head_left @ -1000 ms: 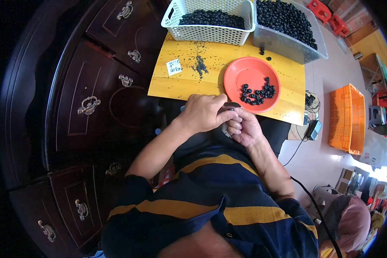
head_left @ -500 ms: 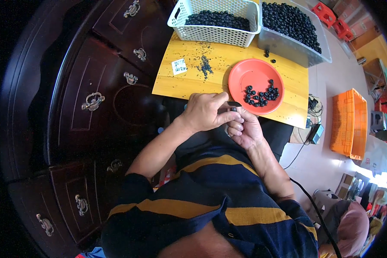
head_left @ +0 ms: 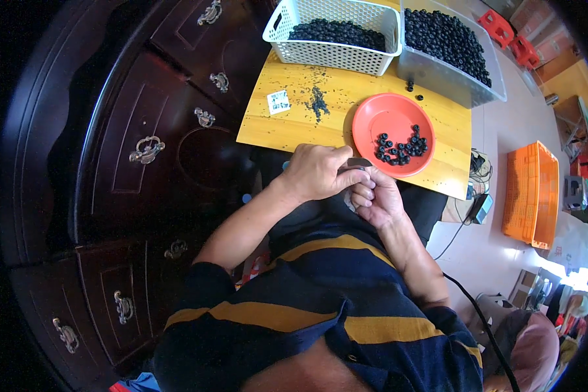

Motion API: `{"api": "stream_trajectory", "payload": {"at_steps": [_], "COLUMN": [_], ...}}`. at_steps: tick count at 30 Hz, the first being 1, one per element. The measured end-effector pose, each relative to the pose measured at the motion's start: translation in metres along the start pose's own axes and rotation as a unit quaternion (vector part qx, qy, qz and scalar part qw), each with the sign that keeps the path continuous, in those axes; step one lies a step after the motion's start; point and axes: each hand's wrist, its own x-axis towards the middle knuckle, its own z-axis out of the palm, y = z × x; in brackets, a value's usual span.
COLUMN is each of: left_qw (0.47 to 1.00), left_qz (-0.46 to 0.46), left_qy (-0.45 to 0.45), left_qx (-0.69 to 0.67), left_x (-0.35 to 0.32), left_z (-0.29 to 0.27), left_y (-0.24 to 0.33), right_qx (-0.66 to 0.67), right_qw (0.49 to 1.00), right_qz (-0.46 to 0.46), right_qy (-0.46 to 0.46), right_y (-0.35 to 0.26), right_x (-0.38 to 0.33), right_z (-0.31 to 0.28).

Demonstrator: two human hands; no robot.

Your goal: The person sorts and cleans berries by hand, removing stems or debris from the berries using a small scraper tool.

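Observation:
In front of my lap, my two hands meet just off the table's near edge. My left hand [head_left: 319, 172] is closed on a small knife with a dark blade [head_left: 358, 162], which points across to the other hand. Fingers curled and pinched, my right hand [head_left: 380, 201] grips a tiny black piece, mostly hidden behind my left thumb. Right beyond the hands, a red plate [head_left: 377, 112] carries several small black ring-shaped parts [head_left: 402, 159] gathered at its near right side.
On the yellow wooden table [head_left: 268, 134] lie black shavings [head_left: 317, 104] and a white printed square [head_left: 278, 102]. At its far side stand a white perforated basket [head_left: 336, 53] and a clear bin [head_left: 434, 81], both holding black parts. An orange crate [head_left: 516, 196] is on the right; dark drawers [head_left: 127, 196] stand left.
My left thumb has come forward over the small black piece, which showed more before. The blade sits slightly more over the right fingertips. The whole view has shifted a little.

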Motion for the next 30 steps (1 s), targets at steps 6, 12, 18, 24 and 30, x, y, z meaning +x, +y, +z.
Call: {"api": "stream_trajectory", "payload": {"at_steps": [6, 12, 18, 24, 30], "left_qw": [1.0, 0.995, 0.99, 0.977, 0.99], "left_qz": [-0.009, -0.011, -0.024, -0.09, -0.123], "left_qy": [-0.004, 0.035, 0.001, -0.186, 0.065], "left_qx": [-0.018, -0.09, -0.137, -0.056, 0.019], "left_x": [-0.002, 0.004, 0.006, 0.035, 0.112], "left_z": [0.0, -0.016, -0.012, -0.041, -0.073], "left_y": [-0.002, 0.009, 0.009, -0.005, -0.042], "right_qx": [-0.008, -0.008, 0.013, 0.032, 0.021], "right_qw": [1.0, 0.999, 1.0, 0.996, 0.999], "right_qz": [-0.008, 0.016, 0.025, 0.079, 0.036], "right_qy": [0.026, -0.032, -0.007, 0.009, 0.017], "right_y": [0.002, -0.001, 0.002, 0.009, 0.005], "right_x": [-0.001, -0.002, -0.001, 0.003, 0.003], "right_z": [0.007, 0.013, 0.009, 0.0, -0.009]}}
